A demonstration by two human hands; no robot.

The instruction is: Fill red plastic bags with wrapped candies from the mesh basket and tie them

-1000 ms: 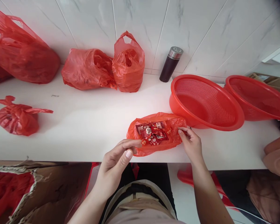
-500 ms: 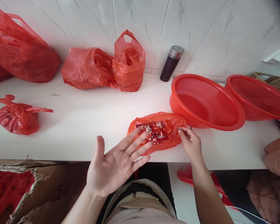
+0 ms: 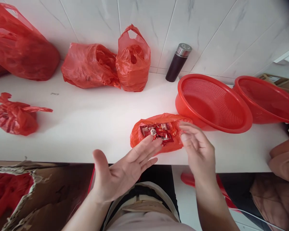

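White counter (image 3: 91, 128) holds red bags (image 3: 106, 65), colanders (image 3: 213, 102), flask (image 3: 177, 62).

A second ago my left hand (image 3: 121, 175) was curled at the near edge of the small red bag (image 3: 159, 133), thumb and fingers pinched at its rim. Since then it has opened flat, palm up, fingertips resting at the bag's near side beside the red packets (image 3: 156, 131). My right hand (image 3: 197, 149) had been pinching the bag's right corner; it has let go and lifted, fingers spread and blurred just above that corner. The bag has slumped a little flatter. My view has tipped slightly, so everything behind the bag sits higher.
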